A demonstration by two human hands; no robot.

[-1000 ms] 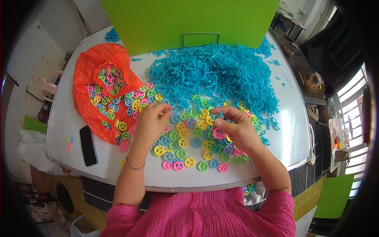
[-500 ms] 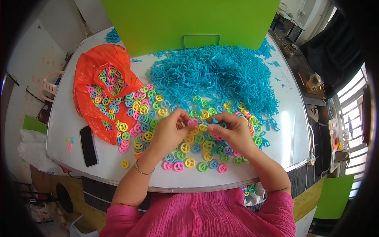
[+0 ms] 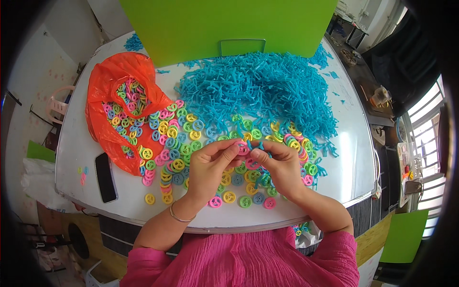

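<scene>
Between the thumb and fingers of my left hand (image 3: 213, 165) a small pink plastic wheel (image 3: 242, 148) stands on edge, its spoked face toward me. My right hand (image 3: 279, 165) pinches a small blue plastic piece (image 3: 256, 145) right beside that wheel; whether the two are joined is hard to see. Below and around both hands lie many loose wheels in pink, yellow, green and blue, such as a yellow wheel (image 3: 229, 197). A heap of thin blue plastic pieces (image 3: 258, 88) spreads over the table beyond my hands.
At the left, an orange plastic bag (image 3: 103, 76) lies open with wheels spilling out. A black phone (image 3: 105, 177) rests on the white table (image 3: 181, 217) near it. A green board with a wire handle (image 3: 229, 28) stands at the back.
My left hand has moved right with the pink wheel, up against the blue piece in my right hand. The two hands now nearly meet.
</scene>
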